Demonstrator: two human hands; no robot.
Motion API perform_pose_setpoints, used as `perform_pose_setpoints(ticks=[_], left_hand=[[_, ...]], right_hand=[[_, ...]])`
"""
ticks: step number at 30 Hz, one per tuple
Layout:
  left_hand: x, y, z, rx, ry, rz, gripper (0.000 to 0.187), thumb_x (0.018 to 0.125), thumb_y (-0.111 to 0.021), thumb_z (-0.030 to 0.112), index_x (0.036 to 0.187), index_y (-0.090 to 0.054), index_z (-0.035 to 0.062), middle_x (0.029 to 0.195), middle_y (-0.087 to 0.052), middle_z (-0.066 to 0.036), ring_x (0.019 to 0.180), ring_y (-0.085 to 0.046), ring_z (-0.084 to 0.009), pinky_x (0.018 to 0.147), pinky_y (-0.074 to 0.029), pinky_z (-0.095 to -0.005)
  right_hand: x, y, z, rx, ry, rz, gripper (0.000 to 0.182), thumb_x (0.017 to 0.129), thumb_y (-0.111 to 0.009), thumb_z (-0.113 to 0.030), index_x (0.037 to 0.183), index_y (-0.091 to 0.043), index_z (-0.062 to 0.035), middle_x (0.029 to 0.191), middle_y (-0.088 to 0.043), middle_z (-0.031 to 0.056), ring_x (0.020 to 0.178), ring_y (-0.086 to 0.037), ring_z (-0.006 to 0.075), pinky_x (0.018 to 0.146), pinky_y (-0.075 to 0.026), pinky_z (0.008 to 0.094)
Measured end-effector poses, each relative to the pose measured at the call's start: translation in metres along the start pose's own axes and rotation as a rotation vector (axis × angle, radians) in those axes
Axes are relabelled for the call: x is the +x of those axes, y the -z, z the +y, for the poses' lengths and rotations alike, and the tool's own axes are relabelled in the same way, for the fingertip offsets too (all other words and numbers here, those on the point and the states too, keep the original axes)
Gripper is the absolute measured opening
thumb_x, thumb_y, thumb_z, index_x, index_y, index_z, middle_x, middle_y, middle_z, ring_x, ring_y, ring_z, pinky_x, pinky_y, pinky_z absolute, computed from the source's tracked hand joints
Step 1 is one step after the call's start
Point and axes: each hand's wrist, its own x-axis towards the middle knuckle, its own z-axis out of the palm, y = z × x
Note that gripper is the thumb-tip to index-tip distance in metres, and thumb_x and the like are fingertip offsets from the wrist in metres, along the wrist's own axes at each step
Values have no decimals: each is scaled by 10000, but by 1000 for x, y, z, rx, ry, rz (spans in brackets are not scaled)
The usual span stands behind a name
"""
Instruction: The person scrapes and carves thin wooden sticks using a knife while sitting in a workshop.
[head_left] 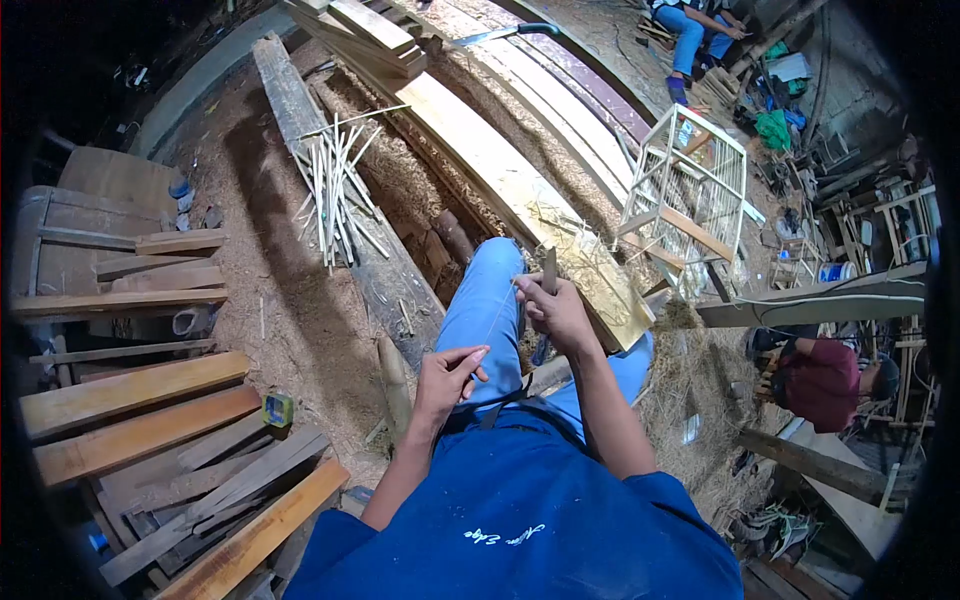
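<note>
Right hand (553, 308) clamped round a knife (549, 270), blade upright, above the knee. Left hand (447, 375) pinches a thin bamboo strip (497, 318) running up to the knife. Cut bamboo sticks (335, 190) lie on the plank (300, 110) ahead.

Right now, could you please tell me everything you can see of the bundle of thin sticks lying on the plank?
The sticks are pale, thin, straight strips, wood or bamboo by their look, about a dozen or more. They lie loose in a rough heap, mostly lengthwise along the grey plank, a few fanned out crosswise at the far end. They rest on the plank and one another; no hand touches them.
</note>
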Motion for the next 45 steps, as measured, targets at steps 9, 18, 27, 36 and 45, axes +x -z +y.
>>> perform_pose_setpoints(ticks=[9, 18, 27, 36, 45], left_hand=[[-11, -9, 33, 12, -30, -118, 264, 1006, -658, 185, 1163, -728, -14, 734, -693, -68, 459, -475, -38, 402, -322, -199], [-13, -8, 40, 25, -75, -180, 248, 995, -674, 172, 1141, -730, -21, 734, -694, -72, 461, -487, -41, 404, -333, -198], [-14, -8, 55, 89, -114, -194, 215, 972, -695, 118, 1132, -735, -20, 739, -696, -74, 468, -495, -37, 413, -351, -195], [-12, -10, 80, 269, -157, -324, 193, 1002, -651, 142, 1084, -743, -6, 696, -668, -33, 466, -495, -32, 416, -363, -197], [-7, -57, 109, 158, -205, -386, 222, 1050, -576, 155, 1086, -725, -6, 663, -652, -30, 433, -471, -34, 389, -341, -205]], right_hand=[[-18, -2, -19, -15, 152, -1, 244, 936, -757, -263, 855, -696, -41, 613, -521, -70, 501, -408, 17, 453, -263, 220], [-32, 5, -35, 113, 212, 37, 240, 973, -712, -254, 914, -711, -21, 598, -521, -56, 477, -423, 30, 440, -296, 223], [-55, 6, -68, 131, 409, 158, 187, 964, -717, -193, 968, -718, -7, 638, -569, -36, 495, -431, 24, 450, -300, 215], [-60, 40, -79, 177, 500, 270, 276, 984, -696, -254, 970, -668, 21, 691, -599, 33, 433, -380, 47, 403, -325, 202], [-120, 29, -91, 59, 296, 114, 753, 1042, -292, -665, 1398, -547, -53, 800, -581, -22, 673, -398, 36, 585, -311, 203]])
